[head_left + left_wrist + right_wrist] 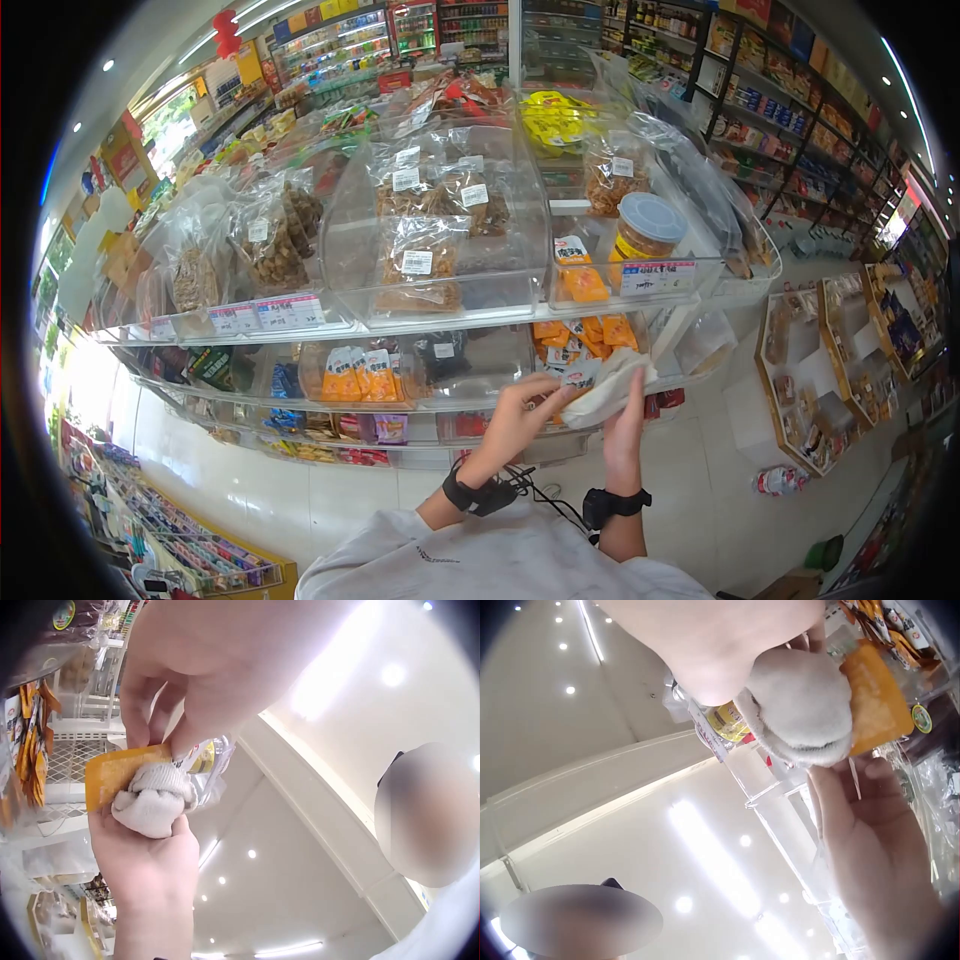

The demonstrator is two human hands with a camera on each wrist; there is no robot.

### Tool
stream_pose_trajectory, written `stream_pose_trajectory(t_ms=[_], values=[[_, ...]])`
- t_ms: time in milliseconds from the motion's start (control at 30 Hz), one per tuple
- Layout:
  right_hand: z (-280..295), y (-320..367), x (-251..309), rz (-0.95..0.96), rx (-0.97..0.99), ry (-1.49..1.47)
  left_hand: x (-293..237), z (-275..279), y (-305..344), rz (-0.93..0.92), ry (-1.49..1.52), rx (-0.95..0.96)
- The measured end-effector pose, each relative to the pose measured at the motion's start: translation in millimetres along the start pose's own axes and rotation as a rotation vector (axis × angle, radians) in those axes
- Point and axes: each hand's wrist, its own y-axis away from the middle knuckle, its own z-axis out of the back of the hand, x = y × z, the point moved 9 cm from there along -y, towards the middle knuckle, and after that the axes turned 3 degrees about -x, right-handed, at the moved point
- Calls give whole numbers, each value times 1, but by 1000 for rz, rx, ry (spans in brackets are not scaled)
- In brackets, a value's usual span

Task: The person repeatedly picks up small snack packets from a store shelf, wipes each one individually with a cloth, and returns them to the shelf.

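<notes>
An orange packet [112, 776] lies against a bunched white knitted cloth [607, 396], between the two hands over the shelf's front edge. My left hand [515, 425] pinches the packet's edge between thumb and fingers; in the left wrist view its fingers come down from above. My right hand [624, 430] holds the cloth from the other side, with its palm under it in the left wrist view. The right wrist view shows the cloth [802, 705] overlapping part of the packet [877, 697]. Some fingertips are hidden behind the cloth.
Similar orange packets [362, 374] fill lower bins. On the upper shelf stand clear bins with bagged snacks [418, 262] and a blue-lidded tub [650, 225]. Wooden-edged display bins [800, 375] stand at the right, and a low rack [180, 520] at the lower left.
</notes>
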Motion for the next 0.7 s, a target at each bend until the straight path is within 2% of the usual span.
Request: stream_pose_trajectory(t_ms=[100,133,233,367,433,467,533,633,700], values=[[-16,10,-18,101,199,388,6,2,0,-6,40,-67],[-19,15,-21,146,210,389,4,1,0,-30,40,-88],[-17,15,-26,82,278,188,9,5,0,-33,51,-123],[-40,26,-14,85,335,388,26,14,0,50,124,-186],[-46,25,-12,131,385,520,11,20,-2,-37,28,-245],[-45,26,-12,129,375,539,4,23,-1,-80,-22,-275],[-44,26,-11,126,357,574,10,23,-2,-39,2,-243],[-26,17,-16,52,226,567,15,21,-3,-4,12,-201],[-20,12,-14,92,182,535,17,20,-4,15,9,-187]])
